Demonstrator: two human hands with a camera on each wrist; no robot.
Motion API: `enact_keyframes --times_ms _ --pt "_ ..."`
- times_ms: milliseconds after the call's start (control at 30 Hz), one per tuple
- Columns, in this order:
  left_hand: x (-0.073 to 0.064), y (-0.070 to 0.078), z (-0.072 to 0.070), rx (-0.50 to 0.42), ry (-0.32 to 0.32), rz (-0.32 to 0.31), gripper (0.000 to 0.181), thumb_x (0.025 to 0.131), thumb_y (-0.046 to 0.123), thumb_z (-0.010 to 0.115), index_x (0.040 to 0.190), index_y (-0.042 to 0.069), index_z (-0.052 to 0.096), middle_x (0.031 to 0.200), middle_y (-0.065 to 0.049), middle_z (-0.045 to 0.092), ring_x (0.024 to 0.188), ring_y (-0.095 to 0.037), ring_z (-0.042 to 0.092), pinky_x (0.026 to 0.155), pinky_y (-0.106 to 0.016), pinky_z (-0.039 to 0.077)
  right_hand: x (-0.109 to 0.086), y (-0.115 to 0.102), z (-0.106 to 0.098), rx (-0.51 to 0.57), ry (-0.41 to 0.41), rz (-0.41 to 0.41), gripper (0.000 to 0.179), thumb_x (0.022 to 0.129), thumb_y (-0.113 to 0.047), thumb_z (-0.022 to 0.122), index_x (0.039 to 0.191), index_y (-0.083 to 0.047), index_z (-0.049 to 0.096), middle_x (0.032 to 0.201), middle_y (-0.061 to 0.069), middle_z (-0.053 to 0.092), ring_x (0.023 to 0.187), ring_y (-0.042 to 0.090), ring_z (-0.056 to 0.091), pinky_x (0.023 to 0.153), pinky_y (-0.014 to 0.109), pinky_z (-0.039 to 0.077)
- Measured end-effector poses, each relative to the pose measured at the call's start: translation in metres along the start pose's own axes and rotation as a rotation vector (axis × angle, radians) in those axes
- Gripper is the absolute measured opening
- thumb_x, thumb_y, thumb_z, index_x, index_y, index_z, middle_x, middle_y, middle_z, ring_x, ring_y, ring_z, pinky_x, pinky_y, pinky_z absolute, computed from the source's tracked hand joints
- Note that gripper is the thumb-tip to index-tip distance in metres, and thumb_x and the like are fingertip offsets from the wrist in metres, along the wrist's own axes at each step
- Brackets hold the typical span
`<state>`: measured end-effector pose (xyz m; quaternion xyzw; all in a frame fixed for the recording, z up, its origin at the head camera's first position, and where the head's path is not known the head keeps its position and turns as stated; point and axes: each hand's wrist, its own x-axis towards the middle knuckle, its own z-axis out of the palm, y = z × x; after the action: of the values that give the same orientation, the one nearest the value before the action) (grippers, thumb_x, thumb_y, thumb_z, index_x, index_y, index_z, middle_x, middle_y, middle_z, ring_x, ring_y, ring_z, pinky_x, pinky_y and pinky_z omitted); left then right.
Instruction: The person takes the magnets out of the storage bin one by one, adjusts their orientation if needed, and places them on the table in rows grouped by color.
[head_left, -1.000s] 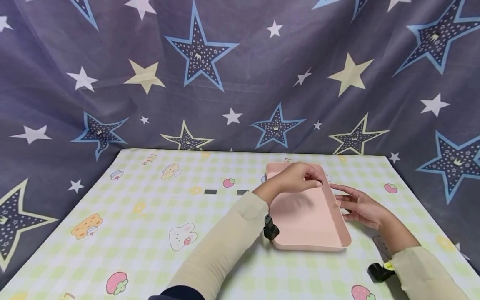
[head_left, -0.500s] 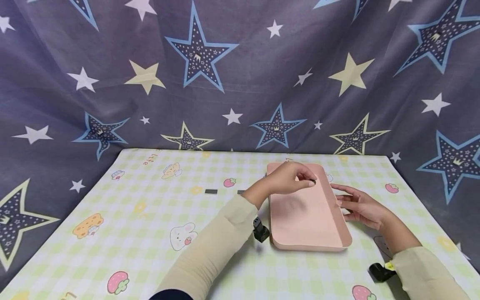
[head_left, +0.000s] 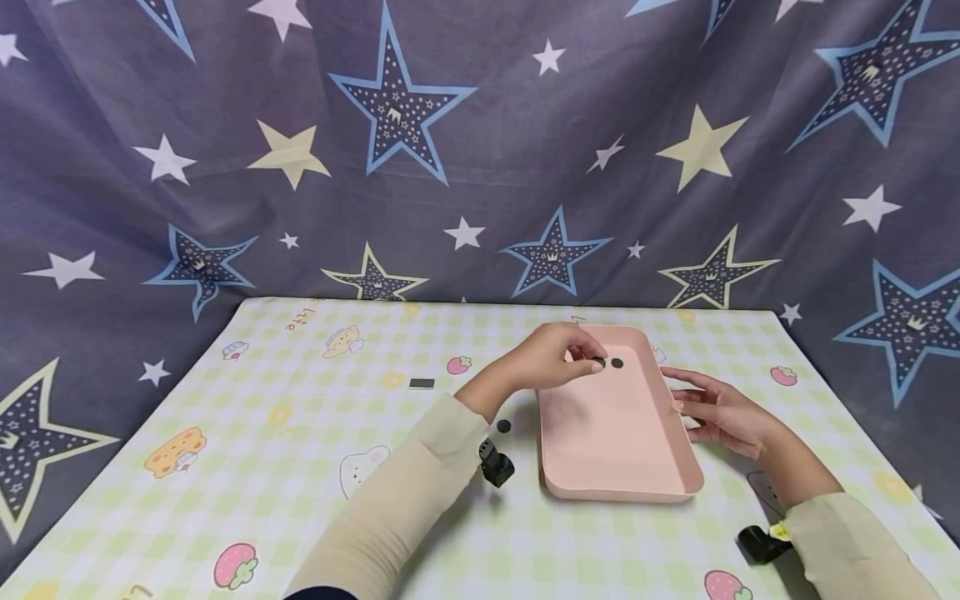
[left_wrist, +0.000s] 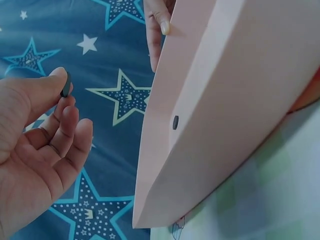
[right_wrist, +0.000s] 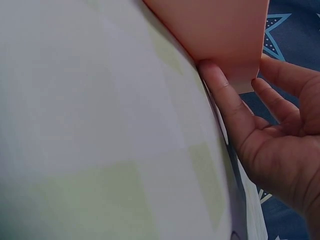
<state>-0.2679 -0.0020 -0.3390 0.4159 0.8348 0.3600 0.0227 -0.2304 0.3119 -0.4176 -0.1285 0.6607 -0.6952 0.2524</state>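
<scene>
Left hand (head_left: pixel 553 357) has shifted leftward, grip pinching a dark disc (left_wrist: pixel 66 85); only head view shows the tabletop disc (head_left: pixel 504 427).

Smooth plastic tray (head_left: pixel 607 442), matt cloth backdrop (head_left: pixel 480 187)

Starry dark drape (head_left: pixel 480 192) — pale checked tablecloth (head_left: pixel 285 467) below.
</scene>
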Motion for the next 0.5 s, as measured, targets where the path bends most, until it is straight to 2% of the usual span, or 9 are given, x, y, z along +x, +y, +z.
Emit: enact_keyframes --times_ms 233,500 --pt "-0.012 -0.005 -0.004 0.011 0.017 -0.014 0.017 0.093 0.014 0.069 0.107 0.005 0.073 0.093 0.001 0.069 0.082 -0.007 0.059 0.075 -0.017 0.048 0.000 0.000 0.001 0.012 -0.014 -0.008 0.055 0.101 -0.004 0.052 0.151 -0.021 0.037 0.123 0.005 0.061 0.106 0.021 0.065 0.083 0.040 0.056" --pt "-0.031 -0.010 -0.011 0.013 0.081 -0.003 0.018 0.091 0.012 0.070 0.106 0.004 0.072 0.093 -0.002 0.067 0.083 -0.010 0.059 0.070 -0.018 0.050 0.000 0.000 0.002 0.015 -0.007 -0.008 0.055 0.100 -0.003 0.052 0.150 -0.022 0.037 0.123 0.004 0.062 0.106 0.021 0.065 0.083 0.040 0.056"
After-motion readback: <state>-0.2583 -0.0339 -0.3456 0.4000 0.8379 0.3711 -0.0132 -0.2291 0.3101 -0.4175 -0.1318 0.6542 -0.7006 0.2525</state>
